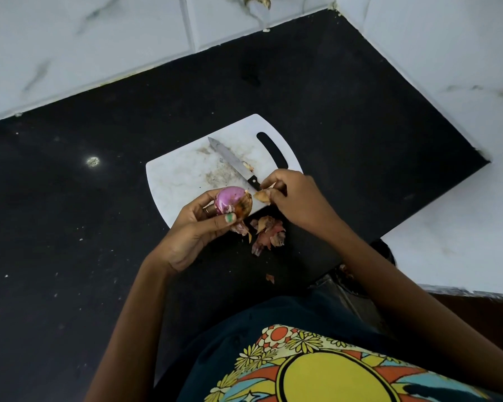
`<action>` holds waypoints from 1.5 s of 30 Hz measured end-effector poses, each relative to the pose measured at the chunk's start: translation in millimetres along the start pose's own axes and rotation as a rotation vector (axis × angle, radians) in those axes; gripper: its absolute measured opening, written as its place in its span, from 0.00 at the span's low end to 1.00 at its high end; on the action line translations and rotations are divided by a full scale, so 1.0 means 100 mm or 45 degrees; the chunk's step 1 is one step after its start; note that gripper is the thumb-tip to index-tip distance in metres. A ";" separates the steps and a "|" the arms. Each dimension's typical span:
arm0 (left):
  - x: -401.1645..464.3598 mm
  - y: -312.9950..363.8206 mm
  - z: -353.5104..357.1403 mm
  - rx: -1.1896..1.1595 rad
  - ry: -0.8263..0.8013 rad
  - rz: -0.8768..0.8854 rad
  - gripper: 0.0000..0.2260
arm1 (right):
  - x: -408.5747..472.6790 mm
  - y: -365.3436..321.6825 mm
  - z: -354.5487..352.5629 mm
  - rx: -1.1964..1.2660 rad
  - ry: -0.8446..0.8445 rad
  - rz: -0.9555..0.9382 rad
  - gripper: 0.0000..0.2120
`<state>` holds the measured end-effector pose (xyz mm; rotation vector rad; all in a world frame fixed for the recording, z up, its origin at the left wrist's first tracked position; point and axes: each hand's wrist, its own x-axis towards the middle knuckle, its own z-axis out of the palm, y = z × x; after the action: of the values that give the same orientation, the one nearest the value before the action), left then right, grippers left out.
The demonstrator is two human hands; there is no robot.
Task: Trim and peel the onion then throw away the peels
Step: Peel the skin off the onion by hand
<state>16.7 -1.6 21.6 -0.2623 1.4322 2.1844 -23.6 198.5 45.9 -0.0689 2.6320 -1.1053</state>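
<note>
My left hand point(196, 227) grips a purple onion point(229, 199) above the near edge of the white cutting board point(183, 175). A patch of brown skin still clings to the onion's right side. My right hand point(295, 198) pinches a dry brown peel piece point(262, 195) just right of the onion. A knife point(234, 162) with a black handle lies on the board, its blade pointing to the far left. A heap of loose peels point(266, 232) lies on the black counter just below the board.
The black counter point(70, 213) runs to white marble tiled walls point(99, 39) at the back and right. One small peel scrap point(270, 277) lies near the counter's front edge. The board has a handle slot point(272, 149) at its far right.
</note>
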 end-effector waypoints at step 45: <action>0.03 -0.02 0.09 0.169 0.144 0.165 0.23 | -0.18 -0.21 0.00 0.468 -0.099 0.063 0.14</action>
<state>15.7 8.0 22.8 -0.2556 1.6924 2.1940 -8.0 185.9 64.9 0.0283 2.3088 -1.5140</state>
